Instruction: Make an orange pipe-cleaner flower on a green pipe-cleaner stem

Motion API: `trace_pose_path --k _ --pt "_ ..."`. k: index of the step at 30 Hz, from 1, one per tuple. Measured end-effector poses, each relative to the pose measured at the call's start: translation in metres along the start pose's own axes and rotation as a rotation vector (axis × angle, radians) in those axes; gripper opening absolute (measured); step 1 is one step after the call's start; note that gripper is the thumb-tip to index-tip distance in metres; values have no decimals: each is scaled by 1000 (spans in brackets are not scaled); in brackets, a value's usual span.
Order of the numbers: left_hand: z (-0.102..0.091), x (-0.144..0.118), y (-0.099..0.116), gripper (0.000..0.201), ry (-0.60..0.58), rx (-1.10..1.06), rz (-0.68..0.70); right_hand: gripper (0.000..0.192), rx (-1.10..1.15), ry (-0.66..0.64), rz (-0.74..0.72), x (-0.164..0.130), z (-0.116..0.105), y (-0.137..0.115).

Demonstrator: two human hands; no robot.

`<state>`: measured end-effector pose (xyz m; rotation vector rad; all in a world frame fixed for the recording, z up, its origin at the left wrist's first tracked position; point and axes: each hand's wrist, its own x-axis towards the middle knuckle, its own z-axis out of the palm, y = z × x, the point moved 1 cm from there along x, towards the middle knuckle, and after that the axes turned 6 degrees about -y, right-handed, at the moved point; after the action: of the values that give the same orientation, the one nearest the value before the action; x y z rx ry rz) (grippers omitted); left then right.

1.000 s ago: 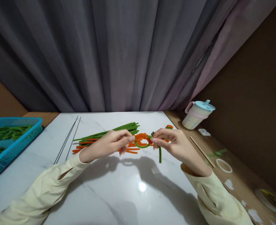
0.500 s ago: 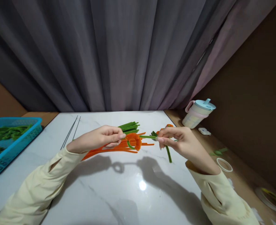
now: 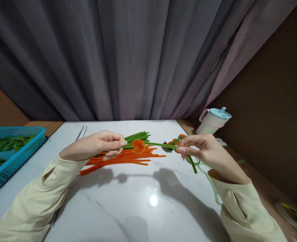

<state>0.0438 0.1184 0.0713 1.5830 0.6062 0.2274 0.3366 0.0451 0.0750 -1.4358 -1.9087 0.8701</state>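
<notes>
My left hand [image 3: 98, 144] and my right hand [image 3: 204, 149] hold one green pipe cleaner [image 3: 161, 145] stretched between them above the white marble table [image 3: 128, 198]. A small orange coiled pipe cleaner [image 3: 138, 146] sits on that green stem near my left fingertips. The stem's free end hangs down past my right fingers. Beneath lie a bundle of orange pipe cleaners [image 3: 123, 159] and a bundle of green pipe cleaners [image 3: 138, 136].
A blue basket [image 3: 11, 153] with green pieces stands at the left. Thin wires [image 3: 81, 131] lie behind my left hand. A lidded cup [image 3: 212, 122] stands at the back right, a small orange and green piece [image 3: 177, 138] near it. Grey curtain hangs behind.
My hands have drawn apart, pulling the green loop straight. The orange coil has tightened into a small ring on the stem. My right hand moved right.
</notes>
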Motion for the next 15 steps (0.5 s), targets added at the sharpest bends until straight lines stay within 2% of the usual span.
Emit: trace_pose_path --k 2,7,10,15 --pt "8 7 -2 27 -19 99 26 25 25 -14 19 1 2 -2" --pt "39 33 -22 37 -79 -75 16 26 74 -77 39 5 15 -12" --pt "53 45 -34 39 -33 -41 61 25 180 -92 58 9 25 -13" --pt "59 53 -43 27 -43 -124 60 24 278 -85 100 15 31 -1"
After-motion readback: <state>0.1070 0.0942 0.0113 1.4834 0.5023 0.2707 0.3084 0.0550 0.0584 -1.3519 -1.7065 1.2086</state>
